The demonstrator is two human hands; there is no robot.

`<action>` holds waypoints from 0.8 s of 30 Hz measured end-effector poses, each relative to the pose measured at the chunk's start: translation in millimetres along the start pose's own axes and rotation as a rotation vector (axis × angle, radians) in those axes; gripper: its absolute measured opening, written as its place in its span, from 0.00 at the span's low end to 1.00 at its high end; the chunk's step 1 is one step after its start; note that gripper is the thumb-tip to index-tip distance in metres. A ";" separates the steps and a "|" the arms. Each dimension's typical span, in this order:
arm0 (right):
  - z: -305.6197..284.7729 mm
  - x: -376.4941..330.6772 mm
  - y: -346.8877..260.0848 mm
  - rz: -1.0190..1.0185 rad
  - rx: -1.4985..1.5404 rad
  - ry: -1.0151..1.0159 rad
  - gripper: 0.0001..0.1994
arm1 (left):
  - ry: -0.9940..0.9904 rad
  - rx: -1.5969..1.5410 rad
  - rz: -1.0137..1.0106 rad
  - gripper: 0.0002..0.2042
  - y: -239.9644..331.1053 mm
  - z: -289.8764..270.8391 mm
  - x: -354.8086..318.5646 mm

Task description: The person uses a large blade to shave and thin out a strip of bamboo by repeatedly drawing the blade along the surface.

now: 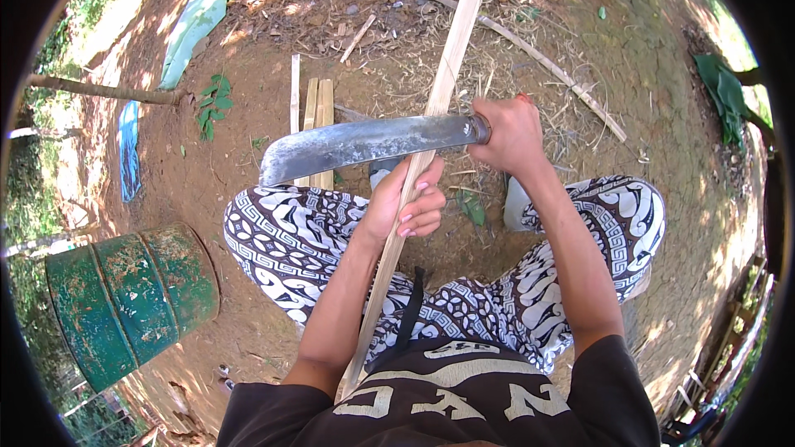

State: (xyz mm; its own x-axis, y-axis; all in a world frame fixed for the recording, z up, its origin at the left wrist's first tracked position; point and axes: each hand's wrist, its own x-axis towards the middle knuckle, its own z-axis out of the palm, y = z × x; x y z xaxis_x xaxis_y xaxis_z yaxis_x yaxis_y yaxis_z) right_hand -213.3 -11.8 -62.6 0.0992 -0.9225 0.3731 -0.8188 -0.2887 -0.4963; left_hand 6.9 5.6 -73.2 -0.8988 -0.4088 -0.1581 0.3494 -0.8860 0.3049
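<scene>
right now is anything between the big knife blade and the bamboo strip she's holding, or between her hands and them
Nothing visible. The blade lies straight across the bamboo strip, the right hand grips its handle, and the left hand holds the strip just below.

Bright dappled sun, sharp pic, fisheye bend w/ dark rim.

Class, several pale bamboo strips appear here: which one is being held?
The long pale bamboo strip gripped by the left hand, under the machete blade; the short strips lie untouched on the ground.
</scene>
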 end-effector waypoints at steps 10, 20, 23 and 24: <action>-33.5 29.3 77.8 0.714 -0.145 0.271 0.12 | -0.020 -0.148 0.062 0.23 0.1 -5.1 -9.2; 5.2 -14.5 -23.7 0.026 0.078 -0.100 0.07 | 0.159 0.121 0.268 0.23 4.5 8.5 -3.6; 16.9 -19.0 -33.8 -0.053 0.060 -0.088 0.08 | 0.187 0.106 0.270 0.17 2.4 -0.8 -1.9; 17.5 -19.7 -36.3 -0.052 0.074 -0.098 0.09 | 0.172 0.071 0.262 0.17 2.0 -3.8 -2.5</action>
State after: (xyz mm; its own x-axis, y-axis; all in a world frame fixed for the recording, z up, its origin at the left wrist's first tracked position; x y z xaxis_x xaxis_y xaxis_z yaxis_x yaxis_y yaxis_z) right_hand -175.6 12.3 -65.6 0.1981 -0.9254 0.3232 -0.7673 -0.3516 -0.5364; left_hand 10.8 4.1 -75.8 -0.7207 -0.6573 -0.2204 0.5382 -0.7309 0.4197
